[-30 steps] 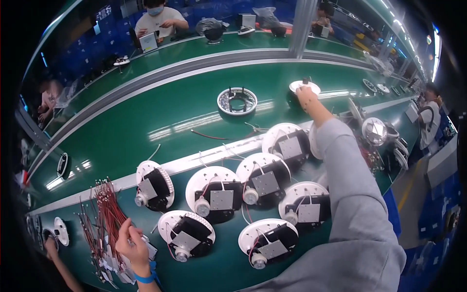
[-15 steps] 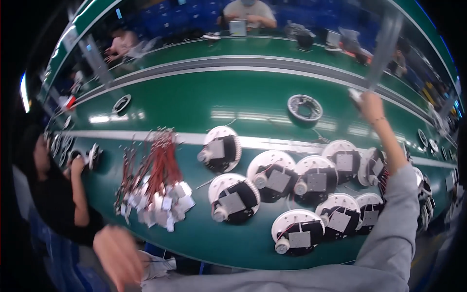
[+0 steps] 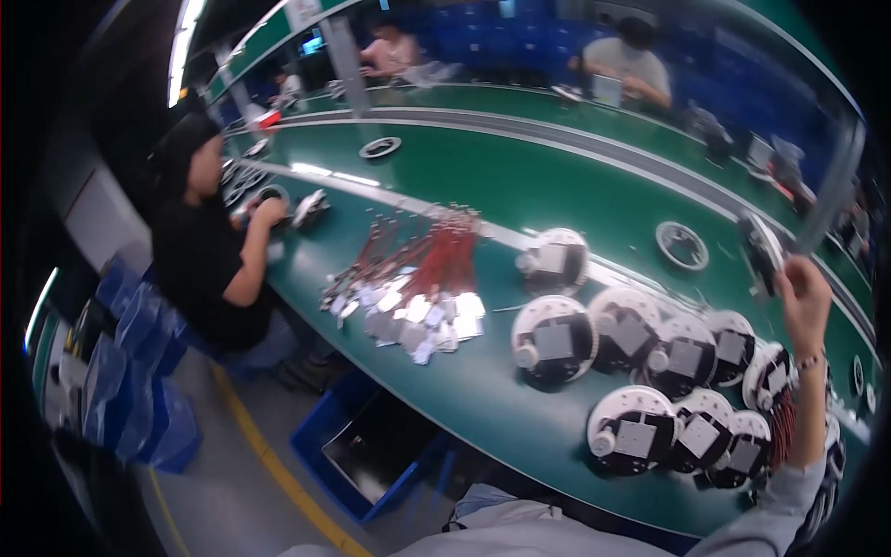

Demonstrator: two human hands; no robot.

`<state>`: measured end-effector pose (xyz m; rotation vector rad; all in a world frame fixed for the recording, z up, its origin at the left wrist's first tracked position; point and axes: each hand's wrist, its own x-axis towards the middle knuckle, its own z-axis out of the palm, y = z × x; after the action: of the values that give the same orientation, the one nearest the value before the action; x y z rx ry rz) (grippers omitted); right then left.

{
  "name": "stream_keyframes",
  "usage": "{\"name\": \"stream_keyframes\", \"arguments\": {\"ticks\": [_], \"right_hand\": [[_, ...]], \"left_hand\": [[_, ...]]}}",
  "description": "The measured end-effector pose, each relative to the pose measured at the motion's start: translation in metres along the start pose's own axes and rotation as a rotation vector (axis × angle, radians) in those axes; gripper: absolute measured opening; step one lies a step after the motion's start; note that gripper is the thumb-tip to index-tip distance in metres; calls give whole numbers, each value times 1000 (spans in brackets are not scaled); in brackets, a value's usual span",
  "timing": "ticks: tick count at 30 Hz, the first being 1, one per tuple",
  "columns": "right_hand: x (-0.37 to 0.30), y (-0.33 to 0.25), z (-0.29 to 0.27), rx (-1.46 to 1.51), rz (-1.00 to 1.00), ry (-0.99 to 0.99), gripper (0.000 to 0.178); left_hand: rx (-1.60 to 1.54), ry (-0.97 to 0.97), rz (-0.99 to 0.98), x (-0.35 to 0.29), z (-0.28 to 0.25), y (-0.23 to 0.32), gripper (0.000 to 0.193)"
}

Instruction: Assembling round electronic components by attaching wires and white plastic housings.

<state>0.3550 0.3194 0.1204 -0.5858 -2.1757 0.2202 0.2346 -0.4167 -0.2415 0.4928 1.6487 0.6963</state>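
Out over the far right of the green bench, my right hand [image 3: 806, 295] is raised and closed on the edge of a round white-and-dark disc-shaped part [image 3: 763, 251], tilted so that it shows nearly edge-on. Left of it, a similar flat ring [image 3: 682, 246] lies on the far green strip. Nearer than my hand sit several round white-and-black assemblies [image 3: 633, 431], each with a square grey plate and a small white cylinder. My left hand is out of the picture.
Red wires [image 3: 447, 260] with silver pads [image 3: 422, 320] lie heaped on the bench. Another ring [image 3: 380, 148] is farther left. A co-worker in black [image 3: 209, 241] sits at the left end. A blue crate [image 3: 371, 455] is below the bench edge.
The view has swung left, shifting the bench's contents rightward in the picture. My left hand, blurred at lower left before, has gone from view. The disc in my right hand now shows more plainly.
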Motion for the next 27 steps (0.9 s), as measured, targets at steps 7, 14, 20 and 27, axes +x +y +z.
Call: {"name": "stream_keyframes", "arguments": {"ticks": [7,14,20,27], "right_hand": [[-22,19,-23,126,62,28,16],[-42,27,-34,302,73,189,18],[-35,-17,-11,432,164,-2,34],[-80,-152,45,883,341,-439,40]], "left_hand": [[167,-265,43,33,39,37,29],[401,-584,97,99,11,152,23],[513,-855,122,119,-17,242,19],[176,193,1037,80,-25,416,50]]}}
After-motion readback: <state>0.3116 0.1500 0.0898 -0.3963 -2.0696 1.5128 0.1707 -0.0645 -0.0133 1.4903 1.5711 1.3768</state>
